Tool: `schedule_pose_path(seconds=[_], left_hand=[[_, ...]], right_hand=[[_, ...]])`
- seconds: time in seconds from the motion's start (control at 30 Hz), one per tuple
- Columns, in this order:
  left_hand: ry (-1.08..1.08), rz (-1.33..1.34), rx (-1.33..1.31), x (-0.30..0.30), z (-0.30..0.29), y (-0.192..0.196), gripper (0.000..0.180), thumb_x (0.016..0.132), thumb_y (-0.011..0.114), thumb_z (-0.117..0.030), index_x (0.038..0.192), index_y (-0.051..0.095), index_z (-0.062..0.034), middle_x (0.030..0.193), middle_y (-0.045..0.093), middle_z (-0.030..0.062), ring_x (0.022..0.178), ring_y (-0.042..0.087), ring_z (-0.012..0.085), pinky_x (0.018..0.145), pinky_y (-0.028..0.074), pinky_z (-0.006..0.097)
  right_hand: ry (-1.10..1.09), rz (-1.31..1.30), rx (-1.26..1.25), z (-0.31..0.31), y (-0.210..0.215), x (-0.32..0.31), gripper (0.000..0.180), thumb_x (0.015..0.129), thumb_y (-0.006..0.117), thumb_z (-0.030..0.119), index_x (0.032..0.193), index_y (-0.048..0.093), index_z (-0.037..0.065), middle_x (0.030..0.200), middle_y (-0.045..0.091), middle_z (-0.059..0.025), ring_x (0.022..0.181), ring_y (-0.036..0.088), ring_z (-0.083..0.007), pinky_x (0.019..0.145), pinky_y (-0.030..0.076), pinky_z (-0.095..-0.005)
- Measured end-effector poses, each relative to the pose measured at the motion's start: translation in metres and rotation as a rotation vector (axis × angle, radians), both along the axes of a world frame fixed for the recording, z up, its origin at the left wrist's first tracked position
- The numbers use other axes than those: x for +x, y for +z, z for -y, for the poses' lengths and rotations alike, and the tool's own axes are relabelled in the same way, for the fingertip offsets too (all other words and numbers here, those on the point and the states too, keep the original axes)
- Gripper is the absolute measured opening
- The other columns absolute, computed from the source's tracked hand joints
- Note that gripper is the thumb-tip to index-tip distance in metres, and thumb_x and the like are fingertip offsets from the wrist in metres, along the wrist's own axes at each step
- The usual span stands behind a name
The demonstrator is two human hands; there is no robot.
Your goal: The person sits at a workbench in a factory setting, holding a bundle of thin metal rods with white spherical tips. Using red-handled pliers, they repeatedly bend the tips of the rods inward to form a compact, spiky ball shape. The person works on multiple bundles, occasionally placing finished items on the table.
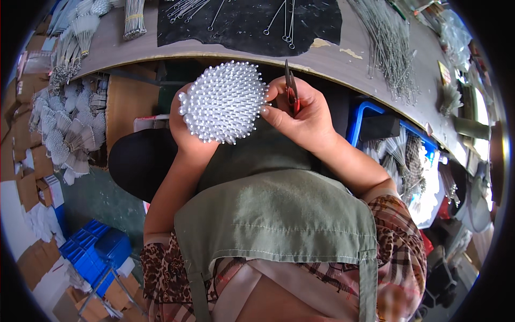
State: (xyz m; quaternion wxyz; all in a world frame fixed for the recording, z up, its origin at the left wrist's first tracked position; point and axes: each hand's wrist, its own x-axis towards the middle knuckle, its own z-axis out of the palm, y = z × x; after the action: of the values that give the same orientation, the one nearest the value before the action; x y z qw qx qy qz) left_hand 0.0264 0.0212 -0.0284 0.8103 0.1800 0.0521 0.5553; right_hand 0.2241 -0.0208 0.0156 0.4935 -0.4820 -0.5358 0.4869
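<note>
A thick bundle of thin white brushes (222, 102) is seen end-on, its many rounded, shiny tips facing up. My left hand (185, 129) is closed round it from the left, with most of the fingers hidden behind the bundle. At the bundle's right edge, the thumb and forefinger of my right hand (311, 118) come close together by the outer tips. Whether they pinch a single brush there cannot be made out. Small scissors (293, 96) with red handles sit in the same right hand, dark blades pointing up towards the table edge.
The curved grey table (370, 80) runs ahead, carrying a black mat (241, 32) with looped wires (289, 27). A heap of wire stems (386, 48) lies to the right. Blue crates stand right (358, 121) and lower left (86, 249). White brush bundles (67, 123) pile up at left.
</note>
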Motion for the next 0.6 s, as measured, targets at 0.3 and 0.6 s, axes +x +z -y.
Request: schedule_pose_path(seconds=[0.3, 0.6], left_hand=[[-0.174, 0.214, -0.135, 0.002, 0.003, 0.012, 0.05, 0.09, 0.035, -0.037, 0.121, 0.045, 0.001, 0.122, 0.048, 0.0197, 0.113, 0.047, 0.0359, 0.098, 0.035, 0.049], [-0.09, -0.009, -0.075, 0.003, 0.003, 0.01, 0.045, 0.086, 0.041, -0.031, 0.118, 0.047, 0.0004, 0.118, 0.051, 0.0174, 0.109, 0.05, 0.0329, 0.094, 0.038, 0.046]], right_hand=[[-0.076, -0.066, -0.008, -0.001, -0.004, -0.005, 0.011, 0.072, 0.066, 0.003, 0.08, 0.058, 0.005, 0.068, 0.05, 0.0042, 0.053, 0.035, -0.0026, 0.049, 0.031, -0.0189], [-0.029, -0.125, 0.141, -0.013, -0.012, -0.001, 0.011, 0.072, 0.063, -0.001, 0.078, 0.056, 0.006, 0.071, 0.053, 0.0054, 0.055, 0.036, -0.0007, 0.049, 0.031, -0.0177]])
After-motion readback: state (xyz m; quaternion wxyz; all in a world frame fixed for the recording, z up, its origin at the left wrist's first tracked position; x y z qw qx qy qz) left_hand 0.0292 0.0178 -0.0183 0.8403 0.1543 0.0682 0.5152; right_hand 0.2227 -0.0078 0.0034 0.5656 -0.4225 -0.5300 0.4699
